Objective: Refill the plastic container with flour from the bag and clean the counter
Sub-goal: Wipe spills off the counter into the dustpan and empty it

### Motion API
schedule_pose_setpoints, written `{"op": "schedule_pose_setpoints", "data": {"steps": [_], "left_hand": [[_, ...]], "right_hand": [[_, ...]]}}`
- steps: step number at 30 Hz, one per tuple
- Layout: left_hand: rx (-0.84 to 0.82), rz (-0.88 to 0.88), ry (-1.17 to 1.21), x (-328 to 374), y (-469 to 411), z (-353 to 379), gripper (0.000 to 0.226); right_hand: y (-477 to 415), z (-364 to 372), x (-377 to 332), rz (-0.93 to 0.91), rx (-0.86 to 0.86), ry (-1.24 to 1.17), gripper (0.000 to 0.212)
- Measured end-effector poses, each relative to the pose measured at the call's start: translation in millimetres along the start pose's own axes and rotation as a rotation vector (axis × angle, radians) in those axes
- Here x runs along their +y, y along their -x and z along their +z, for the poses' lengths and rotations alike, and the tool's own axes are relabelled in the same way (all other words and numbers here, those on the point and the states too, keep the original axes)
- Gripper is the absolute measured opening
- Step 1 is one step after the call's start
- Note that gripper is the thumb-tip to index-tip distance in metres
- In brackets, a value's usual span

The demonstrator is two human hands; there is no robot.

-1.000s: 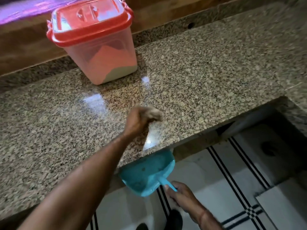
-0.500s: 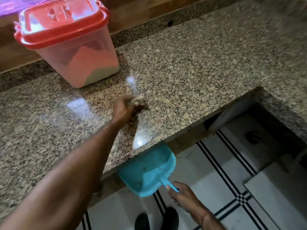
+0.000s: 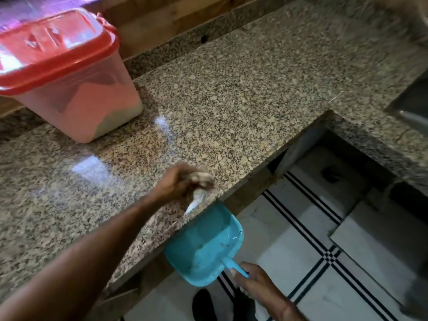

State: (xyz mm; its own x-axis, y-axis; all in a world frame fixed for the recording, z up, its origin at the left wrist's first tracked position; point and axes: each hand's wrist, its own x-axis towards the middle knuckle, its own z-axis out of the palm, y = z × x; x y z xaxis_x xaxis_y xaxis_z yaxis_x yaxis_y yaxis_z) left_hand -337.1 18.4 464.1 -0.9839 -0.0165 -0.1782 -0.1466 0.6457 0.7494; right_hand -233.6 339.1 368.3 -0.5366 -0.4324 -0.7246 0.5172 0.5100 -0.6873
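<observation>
At the bottom edge of the view, nearest the wearer, the right hand (image 3: 254,282) reaches up from the lower right. Its fingers (image 3: 246,268) are curled round the short handle of a turquoise plastic dustpan (image 3: 203,246). The dustpan is held in the air below the front edge of the speckled granite counter (image 3: 231,100), with its open mouth tucked just under that edge. A few small crumbs lie in the pan. Beneath it are a white tiled floor with black stripes (image 3: 308,230) and the toes of dark shoes (image 3: 203,304).

Directly above the dustpan, the left arm stretches in from the lower left. The left hand (image 3: 177,184) rests on the counter at its front edge, fingers (image 3: 196,178) clenched round a small pale wad (image 3: 202,181), too blurred to identify. A pale streak on the stone runs from the hand to the edge.

Farther back, well apart from both hands, a translucent plastic container (image 3: 78,105) stands at the far left of the counter. Its red snap-on lid (image 3: 53,49) is closed. Pale flour (image 3: 120,117) shows through its lower wall. Behind it runs a wooden wall (image 3: 162,17).
</observation>
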Motion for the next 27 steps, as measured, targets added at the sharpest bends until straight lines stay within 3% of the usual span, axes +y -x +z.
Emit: {"op": "schedule_pose_setpoints", "data": {"steps": [4, 8, 11, 15, 18, 20, 22, 24, 27], "left_hand": [[0.183, 0.040, 0.060, -3.3, -23.8, -36.9, 0.019], [0.076, 0.179, -0.017, 32.8, -21.0, -4.4, 0.019], [0.006, 0.241, -0.026, 13.7, 20.8, 9.6, 0.020], [-0.026, 0.060, -0.043, -26.1, 78.3, -23.5, 0.016], [0.198, -0.104, 0.045, -55.6, 103.3, -77.1, 0.025], [0.336, -0.248, 0.007, -80.0, 121.8, -95.6, 0.034], [0.433, -0.390, -0.035, -82.3, 137.8, -87.7, 0.027], [0.481, -0.400, 0.080, -63.4, 137.8, -65.0, 0.016], [0.415, -0.296, 0.268, -19.0, 114.5, -25.5, 0.021]], "right_hand": [[2.8, 12.9, 0.6, -0.022, 0.070, -0.001, 0.031], [1.7, 28.9, 6.8, 0.000, 0.091, 0.030, 0.035], [8.2, 42.3, 8.8, 0.013, 0.094, 0.025, 0.037], [19.1, 57.5, 3.8, 0.058, 0.080, -0.010, 0.038], [22.6, 68.2, -6.2, 0.051, 0.065, -0.032, 0.045], [23.5, 74.2, -15.4, 0.043, 0.054, -0.046, 0.034], [20.8, 80.6, -23.0, 0.037, 0.046, -0.038, 0.026], [16.7, 87.0, -27.9, 0.023, 0.023, -0.026, 0.025], [14.0, 91.0, -29.0, 0.009, -0.015, 0.019, 0.026]]}}
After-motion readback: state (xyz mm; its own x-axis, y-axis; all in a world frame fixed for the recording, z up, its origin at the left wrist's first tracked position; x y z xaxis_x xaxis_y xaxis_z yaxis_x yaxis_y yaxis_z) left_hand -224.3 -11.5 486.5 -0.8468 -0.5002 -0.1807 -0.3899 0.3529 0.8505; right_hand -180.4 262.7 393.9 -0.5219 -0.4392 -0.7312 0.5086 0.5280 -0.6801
